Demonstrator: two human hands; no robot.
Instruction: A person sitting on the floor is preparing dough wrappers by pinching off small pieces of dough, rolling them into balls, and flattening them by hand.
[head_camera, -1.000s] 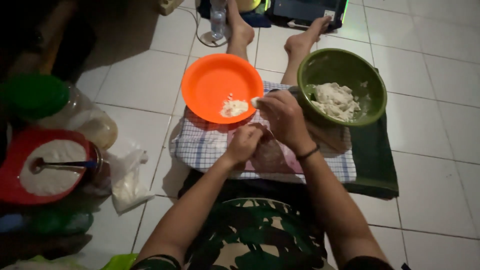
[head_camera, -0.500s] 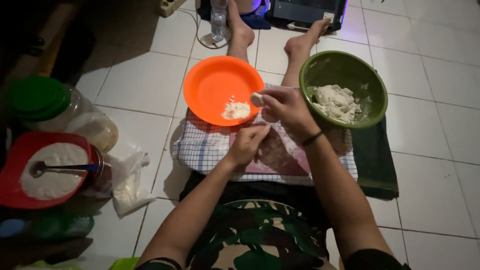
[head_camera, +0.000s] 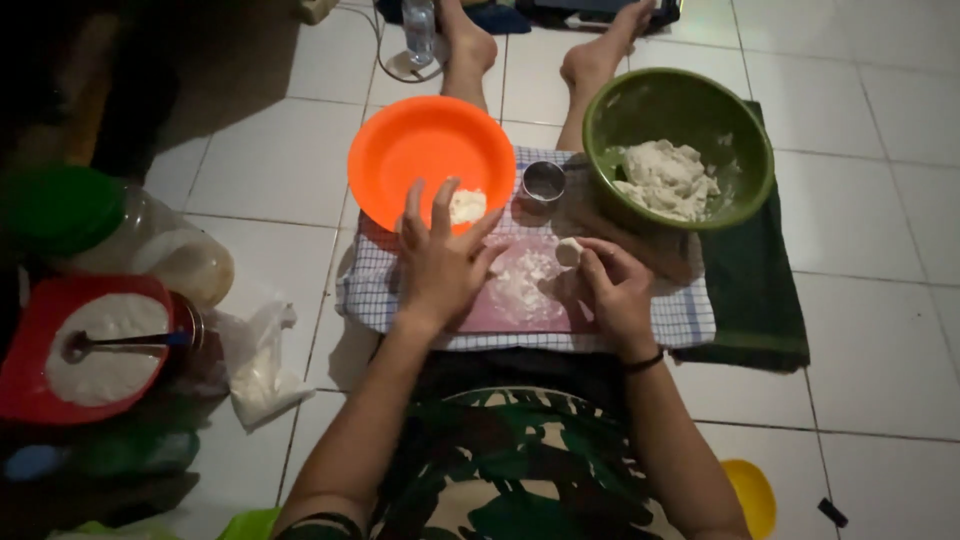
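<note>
1. My left hand (head_camera: 440, 262) lies flat, fingers spread, beside the orange plate (head_camera: 432, 160).
2. My right hand (head_camera: 612, 292) pinches a small dough ball (head_camera: 568, 251) over the floured pink board (head_camera: 520, 295).
3. I advise light, even pressure to avoid sticking.

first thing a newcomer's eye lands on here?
The bright orange plate, top centre, with the left hand spread open at its near rim. Beside it to the right, the green bowl of white dough; below, the right hand pinches a small dough ball.
</note>
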